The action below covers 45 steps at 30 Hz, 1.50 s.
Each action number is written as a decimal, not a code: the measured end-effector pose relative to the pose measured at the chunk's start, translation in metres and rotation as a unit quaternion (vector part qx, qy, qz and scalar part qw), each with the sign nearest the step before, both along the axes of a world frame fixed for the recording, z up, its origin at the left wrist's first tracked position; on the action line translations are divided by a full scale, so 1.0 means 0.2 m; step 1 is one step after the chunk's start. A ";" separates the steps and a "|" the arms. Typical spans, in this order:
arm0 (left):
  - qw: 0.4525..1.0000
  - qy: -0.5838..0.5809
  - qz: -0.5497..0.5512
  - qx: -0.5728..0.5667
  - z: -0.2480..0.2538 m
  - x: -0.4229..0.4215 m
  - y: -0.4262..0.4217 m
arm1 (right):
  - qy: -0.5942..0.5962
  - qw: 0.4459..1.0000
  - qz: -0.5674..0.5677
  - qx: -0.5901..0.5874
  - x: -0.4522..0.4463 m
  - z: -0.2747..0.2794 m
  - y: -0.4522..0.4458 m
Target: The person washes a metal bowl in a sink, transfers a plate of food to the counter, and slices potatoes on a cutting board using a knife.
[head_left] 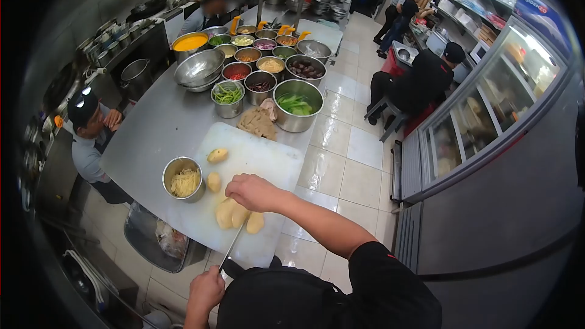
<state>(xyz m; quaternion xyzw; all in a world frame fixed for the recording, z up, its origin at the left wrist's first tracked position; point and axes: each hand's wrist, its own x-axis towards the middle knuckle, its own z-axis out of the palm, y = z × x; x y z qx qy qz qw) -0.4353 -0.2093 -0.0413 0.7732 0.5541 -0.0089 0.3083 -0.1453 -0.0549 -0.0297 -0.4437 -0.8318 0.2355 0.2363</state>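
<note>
My left hand (206, 289) is wrapped round the handle of a knife (231, 246). The knife's blade reaches up among peeled, pale yellow potato slices (231, 213), with one cut piece (255, 223) to its right. Just above the slices is my right hand (255, 192), fingers bent and drawn together; its fingertips are partly hidden, so I cannot make out what they pinch. Two more peeled potatoes, one whole (217, 155) and one smaller (213, 181), lie on the white cutting board (262, 153). Left of them stands a steel pot (166, 178) holding thin pale yellow strips (184, 183).
Beyond the board lie a pale brown lump of meat (257, 123) and a pot of green leaves (297, 105). Several steel containers of cut ingredients and stacked bowls (200, 68) fill the steel table's (143, 137) far end. A co-worker (91, 140) stands at left; a glass-door fridge (487, 109) is at right.
</note>
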 end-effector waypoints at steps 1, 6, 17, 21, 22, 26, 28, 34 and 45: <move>1.000 -0.002 0.000 0.001 0.00 0.00 0.00 | 0.007 1.000 -0.006 -0.016 0.02 0.01 0.00; 0.999 -0.030 0.014 0.004 0.01 -0.05 -0.02 | 0.043 0.995 -0.034 -0.083 0.13 0.06 -0.06; 0.987 -0.078 0.141 -0.024 0.19 -0.14 -0.08 | 0.042 0.987 0.017 -0.153 0.14 -0.10 -0.12; 0.985 -0.084 0.152 -0.019 0.15 -0.16 -0.11 | 0.015 0.980 0.025 -0.198 0.07 -0.11 -0.10; 0.984 -0.088 0.155 -0.023 0.14 -0.17 -0.11 | 0.007 0.980 0.033 -0.195 0.07 -0.14 -0.08; 0.986 -0.075 0.147 -0.024 0.11 -0.18 -0.14 | -0.044 0.994 0.058 -0.081 0.03 -0.27 -0.05; 0.986 -0.073 0.149 -0.024 0.09 -0.19 -0.14 | -0.096 0.994 0.058 -0.004 0.01 -0.30 -0.02; 0.981 -0.087 0.167 -0.052 0.02 -0.21 -0.13 | -0.124 0.985 -0.002 0.121 -0.03 -0.41 -0.03; 0.994 -0.078 0.070 -0.011 0.23 -0.07 -0.04 | -0.121 0.975 -0.182 -0.037 -0.02 -0.28 -0.44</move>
